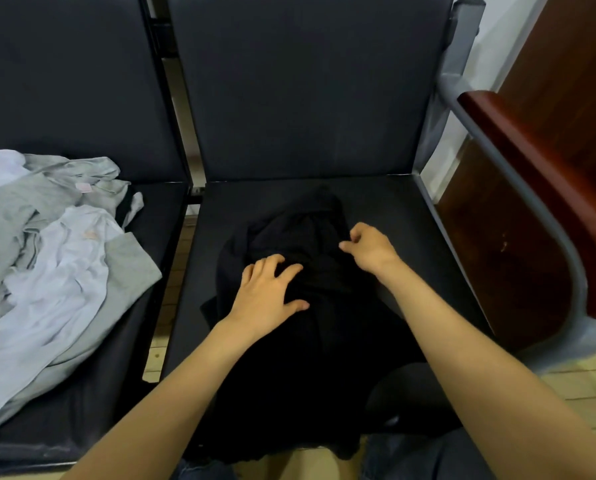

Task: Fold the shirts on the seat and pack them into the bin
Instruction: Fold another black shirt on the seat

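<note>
Shirt (324, 341) shape unclear, pile (57, 271) cropped left

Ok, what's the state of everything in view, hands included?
black shirt: unfolded, rumpled on the right seat, hem over the front edge.
left hand grip: open, spread flat on the black shirt.
right hand grip: pinches the black shirt's fabric.
grey shirt: crumpled, unfolded, left seat.
white shirt: crumpled, atop the grey shirt.
bin: not in view.

2 seats (410, 209) hold black shirt (307, 358), pale shirts (57, 271).
</note>
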`<state>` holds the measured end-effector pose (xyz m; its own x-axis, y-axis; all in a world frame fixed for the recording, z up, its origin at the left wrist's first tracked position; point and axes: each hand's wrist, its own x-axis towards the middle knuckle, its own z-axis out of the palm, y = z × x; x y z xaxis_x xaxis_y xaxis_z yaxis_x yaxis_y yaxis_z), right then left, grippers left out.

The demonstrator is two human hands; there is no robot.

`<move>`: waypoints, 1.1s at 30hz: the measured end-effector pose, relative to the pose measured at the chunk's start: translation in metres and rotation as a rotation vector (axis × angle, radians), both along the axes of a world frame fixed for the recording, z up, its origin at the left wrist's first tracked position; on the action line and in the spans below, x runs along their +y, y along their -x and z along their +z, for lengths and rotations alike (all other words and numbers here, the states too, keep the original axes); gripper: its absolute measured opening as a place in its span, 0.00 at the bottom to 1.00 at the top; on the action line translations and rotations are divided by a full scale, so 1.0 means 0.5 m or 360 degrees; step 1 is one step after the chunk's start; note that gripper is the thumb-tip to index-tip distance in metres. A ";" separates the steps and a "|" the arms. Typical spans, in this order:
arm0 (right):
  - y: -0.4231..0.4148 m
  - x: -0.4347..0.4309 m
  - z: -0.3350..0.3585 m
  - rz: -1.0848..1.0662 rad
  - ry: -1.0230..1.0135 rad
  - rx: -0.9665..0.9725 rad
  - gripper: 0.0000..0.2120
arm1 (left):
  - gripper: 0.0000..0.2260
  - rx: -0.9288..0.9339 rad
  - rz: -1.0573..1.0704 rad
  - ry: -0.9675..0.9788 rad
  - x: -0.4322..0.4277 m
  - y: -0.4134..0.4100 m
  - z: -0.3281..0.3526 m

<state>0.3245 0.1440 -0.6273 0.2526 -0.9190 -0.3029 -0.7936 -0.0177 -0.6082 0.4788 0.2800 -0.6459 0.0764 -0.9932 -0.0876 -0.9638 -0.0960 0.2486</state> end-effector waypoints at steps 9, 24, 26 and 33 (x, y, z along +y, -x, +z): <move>0.045 -0.130 0.097 -0.0062 0.0215 -0.0503 0.12 | 0.54 0.0220 0.0142 -0.0343 0.018 -0.044 -0.015; 0.034 0.062 0.004 0.0549 0.0070 0.0791 0.24 | 0.16 0.0459 0.0253 0.0521 -0.038 -0.057 -0.001; 0.050 0.061 0.032 0.0584 -0.0054 0.0909 0.25 | 0.16 0.0447 0.0151 0.0463 -0.068 -0.068 0.001; 0.081 0.065 0.033 0.0151 0.0138 0.0686 0.23 | 0.20 0.0398 -0.0057 0.0101 -0.189 -0.054 0.012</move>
